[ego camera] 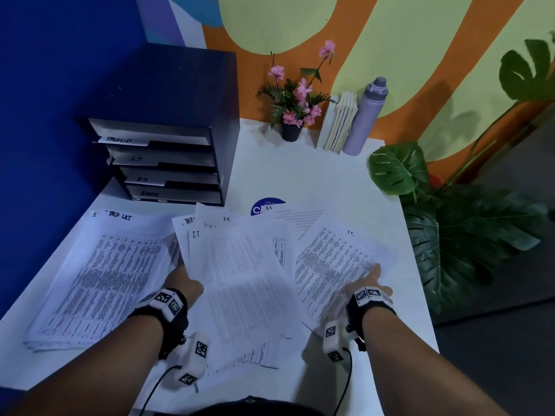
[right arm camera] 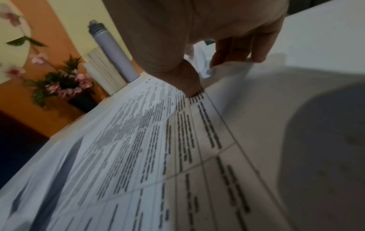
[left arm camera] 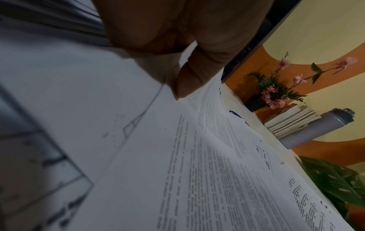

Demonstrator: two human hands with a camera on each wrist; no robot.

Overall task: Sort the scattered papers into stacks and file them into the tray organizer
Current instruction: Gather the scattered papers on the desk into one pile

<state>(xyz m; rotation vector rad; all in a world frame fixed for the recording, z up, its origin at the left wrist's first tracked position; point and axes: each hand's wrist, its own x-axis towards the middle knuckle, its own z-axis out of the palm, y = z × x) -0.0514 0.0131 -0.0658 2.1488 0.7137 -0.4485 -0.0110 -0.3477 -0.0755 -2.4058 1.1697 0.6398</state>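
Printed sheets lie scattered over the white table (ego camera: 300,166). A thick stack headed "TASK LIST" (ego camera: 99,280) lies at the left. My left hand (ego camera: 183,280) pinches the left edge of the middle pile of sheets (ego camera: 240,274); its thumb (left arm camera: 189,81) lies on top of a curling page (left arm camera: 197,171). My right hand (ego camera: 371,280) pinches a sheet marked "I.T." (ego camera: 336,253), thumb (right arm camera: 189,82) on the print and fingers (right arm camera: 237,51) behind the lifted page (right arm camera: 158,140). The dark tray organizer (ego camera: 180,100) stands at the back left with labelled trays.
A flower pot (ego camera: 291,115), upright books (ego camera: 339,124) and a lilac bottle (ego camera: 366,115) line the back wall. A large leafy plant (ego camera: 450,220) crowds the table's right edge. A blue round sticker (ego camera: 258,205) peeks from under the far sheets.
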